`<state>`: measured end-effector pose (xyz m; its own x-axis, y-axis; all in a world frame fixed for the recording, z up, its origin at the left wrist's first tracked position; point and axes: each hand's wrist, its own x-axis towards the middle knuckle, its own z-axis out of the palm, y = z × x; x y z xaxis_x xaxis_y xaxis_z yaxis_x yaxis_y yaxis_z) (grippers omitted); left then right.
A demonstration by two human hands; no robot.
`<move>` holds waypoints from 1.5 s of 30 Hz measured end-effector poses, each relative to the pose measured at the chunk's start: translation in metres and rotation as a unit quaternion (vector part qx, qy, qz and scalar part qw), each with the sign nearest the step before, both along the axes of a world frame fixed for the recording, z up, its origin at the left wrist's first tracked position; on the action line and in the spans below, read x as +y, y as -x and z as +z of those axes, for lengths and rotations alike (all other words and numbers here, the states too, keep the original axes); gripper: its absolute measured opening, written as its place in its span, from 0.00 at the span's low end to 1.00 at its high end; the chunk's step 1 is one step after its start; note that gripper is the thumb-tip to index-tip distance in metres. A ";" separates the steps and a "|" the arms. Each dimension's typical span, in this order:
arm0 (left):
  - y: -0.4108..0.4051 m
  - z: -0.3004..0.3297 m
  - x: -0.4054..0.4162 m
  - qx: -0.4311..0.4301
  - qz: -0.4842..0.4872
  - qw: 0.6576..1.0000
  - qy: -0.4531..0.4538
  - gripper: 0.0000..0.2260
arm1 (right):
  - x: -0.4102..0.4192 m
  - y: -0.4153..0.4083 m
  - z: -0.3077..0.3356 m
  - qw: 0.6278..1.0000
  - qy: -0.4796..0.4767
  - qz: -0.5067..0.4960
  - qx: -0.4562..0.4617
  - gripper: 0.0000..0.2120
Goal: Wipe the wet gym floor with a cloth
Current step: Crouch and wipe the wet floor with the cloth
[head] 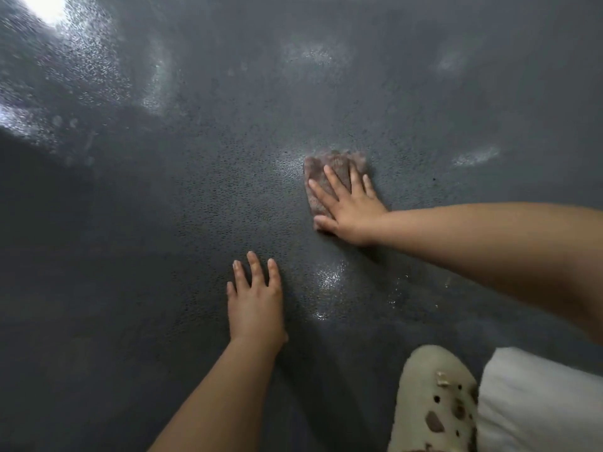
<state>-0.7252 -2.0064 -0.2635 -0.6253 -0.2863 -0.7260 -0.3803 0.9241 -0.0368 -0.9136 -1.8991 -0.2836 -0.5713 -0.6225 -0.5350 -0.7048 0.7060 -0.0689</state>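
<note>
Here, right hand [350, 207] flat with straight fingers on the brownish cloth [329, 181], pressing it onto the wet floor [163, 223] for wiping, left hand [256, 301] spread on bare floor nearby, holding nothing, probably for support.

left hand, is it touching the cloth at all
Apart. The head view shows the left hand flat on the bare floor, with a stretch of dark floor between it and the cloth under the right hand.
</note>
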 end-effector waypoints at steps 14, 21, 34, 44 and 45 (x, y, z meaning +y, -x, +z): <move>0.029 0.026 0.010 -0.046 0.051 0.997 -0.030 0.39 | 0.091 -0.041 0.036 0.964 -0.101 0.227 -0.100 0.28; 0.056 0.039 0.032 0.043 0.006 0.996 -0.072 0.32 | 0.140 -0.118 0.006 0.997 0.065 0.011 -0.046 0.24; 0.093 0.013 0.073 0.131 0.060 0.986 -0.082 0.38 | 0.082 -0.048 -0.025 0.986 0.087 -0.136 0.034 0.32; 0.119 0.004 0.092 0.082 0.002 0.995 -0.063 0.44 | 0.120 0.048 -0.027 0.983 0.064 -0.154 0.081 0.29; 0.122 0.003 0.096 0.079 -0.010 0.995 -0.054 0.45 | 0.126 0.036 -0.028 0.980 0.082 -0.153 0.092 0.30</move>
<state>-0.8472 -1.9101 -0.2600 -0.7395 -0.1975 -0.6435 -0.3544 0.9270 0.1229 -0.9500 -1.7734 -0.3118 -0.8225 -0.4750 -0.3129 -0.4722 0.8769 -0.0900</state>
